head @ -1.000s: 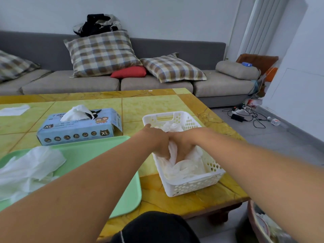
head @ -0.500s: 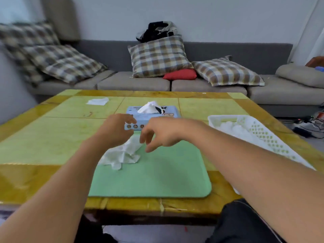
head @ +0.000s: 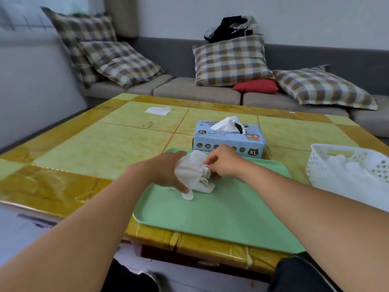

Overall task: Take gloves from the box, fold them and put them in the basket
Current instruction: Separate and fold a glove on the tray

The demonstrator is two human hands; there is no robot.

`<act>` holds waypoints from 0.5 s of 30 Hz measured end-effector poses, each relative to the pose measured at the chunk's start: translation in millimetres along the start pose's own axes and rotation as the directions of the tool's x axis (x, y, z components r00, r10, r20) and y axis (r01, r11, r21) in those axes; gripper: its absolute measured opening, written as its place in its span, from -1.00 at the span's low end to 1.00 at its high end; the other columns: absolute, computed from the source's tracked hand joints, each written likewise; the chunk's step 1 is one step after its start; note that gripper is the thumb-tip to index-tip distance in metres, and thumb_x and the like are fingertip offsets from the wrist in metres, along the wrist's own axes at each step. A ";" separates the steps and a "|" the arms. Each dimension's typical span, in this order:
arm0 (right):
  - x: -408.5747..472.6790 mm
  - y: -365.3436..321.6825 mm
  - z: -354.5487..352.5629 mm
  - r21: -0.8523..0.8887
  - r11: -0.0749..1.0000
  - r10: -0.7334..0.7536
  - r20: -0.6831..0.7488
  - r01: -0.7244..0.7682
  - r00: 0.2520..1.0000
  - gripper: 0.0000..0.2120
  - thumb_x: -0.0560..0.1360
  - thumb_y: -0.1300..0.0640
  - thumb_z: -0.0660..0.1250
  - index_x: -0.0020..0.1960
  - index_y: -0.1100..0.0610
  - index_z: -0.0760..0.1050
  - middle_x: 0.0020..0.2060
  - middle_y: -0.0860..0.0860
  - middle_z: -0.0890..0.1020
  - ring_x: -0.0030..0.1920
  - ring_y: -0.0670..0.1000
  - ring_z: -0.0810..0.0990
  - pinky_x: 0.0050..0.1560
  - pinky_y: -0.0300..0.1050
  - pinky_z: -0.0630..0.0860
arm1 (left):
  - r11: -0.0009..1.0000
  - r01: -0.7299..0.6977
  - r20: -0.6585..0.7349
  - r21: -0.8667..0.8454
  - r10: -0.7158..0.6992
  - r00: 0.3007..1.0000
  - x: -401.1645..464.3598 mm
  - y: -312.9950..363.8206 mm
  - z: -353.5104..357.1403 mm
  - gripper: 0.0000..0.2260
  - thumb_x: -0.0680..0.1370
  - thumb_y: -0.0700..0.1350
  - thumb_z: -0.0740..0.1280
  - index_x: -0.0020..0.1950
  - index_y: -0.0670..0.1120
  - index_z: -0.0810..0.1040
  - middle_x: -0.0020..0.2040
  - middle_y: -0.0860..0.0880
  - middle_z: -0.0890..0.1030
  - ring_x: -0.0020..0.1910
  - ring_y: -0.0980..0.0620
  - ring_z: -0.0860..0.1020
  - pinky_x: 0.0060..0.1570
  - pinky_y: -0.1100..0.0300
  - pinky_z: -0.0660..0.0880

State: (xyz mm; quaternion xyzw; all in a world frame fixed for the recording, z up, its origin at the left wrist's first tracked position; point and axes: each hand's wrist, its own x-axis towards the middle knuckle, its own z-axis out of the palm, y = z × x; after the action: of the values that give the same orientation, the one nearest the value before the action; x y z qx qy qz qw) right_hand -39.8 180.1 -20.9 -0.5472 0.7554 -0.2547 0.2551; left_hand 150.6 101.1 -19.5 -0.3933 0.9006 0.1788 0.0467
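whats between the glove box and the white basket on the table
Only bare yellow table lies between the glove box and the basket, per the head view.

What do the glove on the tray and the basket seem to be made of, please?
Glove: thin white film, probably disposable plastic or nitrile; it crumples softly. Tray: smooth green plastic, slight sheen. Basket: stiff white plastic, its walls full of holes.

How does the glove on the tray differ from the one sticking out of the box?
The tray glove lies crumpled on the green tray, held by both hands; the box glove stands up from the box slot, untouched. The tray glove is fully out; the box glove only partly. Both are white.
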 end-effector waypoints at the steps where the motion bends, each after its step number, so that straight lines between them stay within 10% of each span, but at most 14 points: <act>1: 1.2 2.4 1.4 0.153 0.988 0.019 -0.003 -0.019 1.000 -0.90 0.50 0.23 0.50 0.01 0.22 0.70 -0.11 0.10 0.72 -0.18 -0.01 0.66 -0.18 -0.23 0.59 | 0.999 -0.022 -0.013 -0.032 0.022 1.000 1.5 1.3 0.3 0.12 0.26 0.24 0.61 0.63 0.11 0.01 0.56 0.02 0.26 0.48 -0.03 0.31 0.41 0.07 0.31; 4: 6.3 4.7 3.7 0.462 0.885 0.075 -0.009 -0.062 0.997 -0.86 0.48 0.20 0.53 -0.04 0.27 0.67 -0.17 0.16 0.70 -0.23 0.02 0.66 -0.11 -0.08 0.69 | 0.987 -0.060 -0.097 -0.146 0.046 0.994 9.6 6.8 2.4 -0.13 0.29 0.35 0.53 0.52 0.19 0.26 0.30 0.12 0.50 0.25 0.02 0.49 0.21 0.08 0.45; 7: 5.2 4.9 2.9 0.403 0.913 0.068 -0.004 -0.061 0.998 -0.85 0.53 0.09 0.48 -0.09 0.19 0.69 -0.18 0.09 0.72 -0.22 0.01 0.64 -0.17 -0.11 0.65 | 0.985 -0.109 -0.167 -0.130 0.087 0.982 19.1 12.1 8.1 -0.53 0.46 0.27 0.44 0.29 0.12 0.49 0.07 0.09 0.63 0.06 0.01 0.58 0.07 0.05 0.52; 15: -8.3 0.7 -20.9 0.564 0.824 0.046 -0.147 0.045 0.988 -0.81 0.58 0.11 0.38 -0.20 0.07 0.64 -0.10 0.07 0.62 -0.03 0.02 0.57 -0.01 -0.07 0.52 | 0.985 -0.034 -0.184 -0.167 0.003 0.983 25.4 3.9 9.1 -0.33 0.52 -0.08 0.44 0.56 -0.05 0.21 0.19 -0.10 0.61 0.08 -0.12 0.58 0.07 -0.02 0.54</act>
State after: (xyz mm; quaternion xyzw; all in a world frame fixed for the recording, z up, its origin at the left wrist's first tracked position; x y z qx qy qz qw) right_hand -51.9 190.5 -5.0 -0.4254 0.6635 -0.5086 0.3466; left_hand 129.9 89.2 -32.6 -0.4022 0.8863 0.2180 -0.0715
